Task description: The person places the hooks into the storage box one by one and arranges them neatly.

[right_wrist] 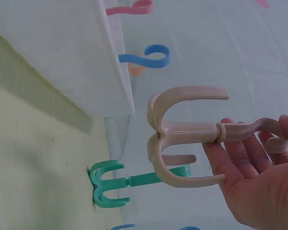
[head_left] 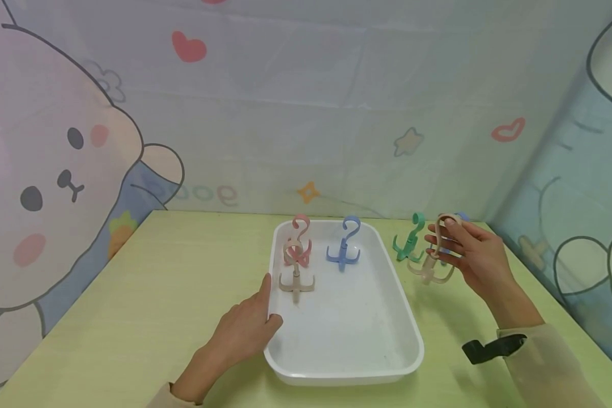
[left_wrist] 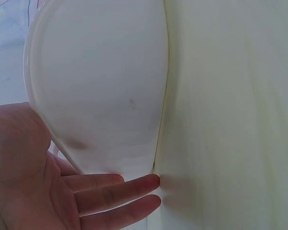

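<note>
My right hand [head_left: 481, 258] holds a beige four-pronged rotating hook [right_wrist: 189, 133] by its curved top, raised over the table right of the white tray [head_left: 357, 340]. Its prongs point away from the palm's side in the right wrist view. At the tray's left rim is my left hand [head_left: 246, 323], thumb over the edge and fingers along the outer wall. Inside the tray stand a pink hook [head_left: 301, 224], a second beige hook [head_left: 296, 283] in front of it, and a blue hook [head_left: 343, 252].
On the table [head_left: 199, 266], a green hook [head_left: 408, 246] stands just right of the tray. Another blue hook [head_left: 463, 216] is mostly hidden behind my right hand. A printed cloth [head_left: 336, 113] hangs behind the table. A black strap [head_left: 494, 347] is at my right wrist.
</note>
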`<state>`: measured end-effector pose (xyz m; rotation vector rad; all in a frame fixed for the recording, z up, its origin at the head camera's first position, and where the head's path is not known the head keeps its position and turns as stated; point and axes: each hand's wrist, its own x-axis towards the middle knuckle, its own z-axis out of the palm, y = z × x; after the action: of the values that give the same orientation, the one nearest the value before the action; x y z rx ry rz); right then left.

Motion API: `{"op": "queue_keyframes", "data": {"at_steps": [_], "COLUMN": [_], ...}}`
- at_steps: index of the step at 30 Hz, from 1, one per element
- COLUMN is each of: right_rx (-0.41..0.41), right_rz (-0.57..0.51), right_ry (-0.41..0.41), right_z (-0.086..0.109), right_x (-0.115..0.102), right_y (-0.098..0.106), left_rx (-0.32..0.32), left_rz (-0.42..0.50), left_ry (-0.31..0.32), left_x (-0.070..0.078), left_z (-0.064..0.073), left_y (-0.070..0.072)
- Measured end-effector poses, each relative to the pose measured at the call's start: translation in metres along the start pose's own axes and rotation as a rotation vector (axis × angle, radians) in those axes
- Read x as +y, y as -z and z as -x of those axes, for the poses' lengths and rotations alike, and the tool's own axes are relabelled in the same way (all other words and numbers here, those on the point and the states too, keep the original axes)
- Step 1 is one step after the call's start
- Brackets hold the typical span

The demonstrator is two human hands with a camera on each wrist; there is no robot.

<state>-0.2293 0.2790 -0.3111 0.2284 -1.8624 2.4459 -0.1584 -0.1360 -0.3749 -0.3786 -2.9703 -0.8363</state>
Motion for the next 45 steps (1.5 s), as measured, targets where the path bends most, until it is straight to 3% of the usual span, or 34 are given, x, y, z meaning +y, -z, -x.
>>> {"op": "queue_keyframes", "data": {"at_steps": [18, 45], "right_rx": [-0.14, -0.16], "right_rz": [-0.06, 0.064], "right_ry": [-0.002, -0.074], "right_z": [-0.003, -0.015], "right_x": [-0.002, 0.001], "right_y": [-0.025, -0.063], "left_rx": [0.008, 0.0], "left_rz": [-0.002, 0.011], "left_ry": [-0.008, -0.001], "left_x": [0.0, 0.001], "left_z": [0.001, 0.001], "left_y": [0.001, 0.0]}}
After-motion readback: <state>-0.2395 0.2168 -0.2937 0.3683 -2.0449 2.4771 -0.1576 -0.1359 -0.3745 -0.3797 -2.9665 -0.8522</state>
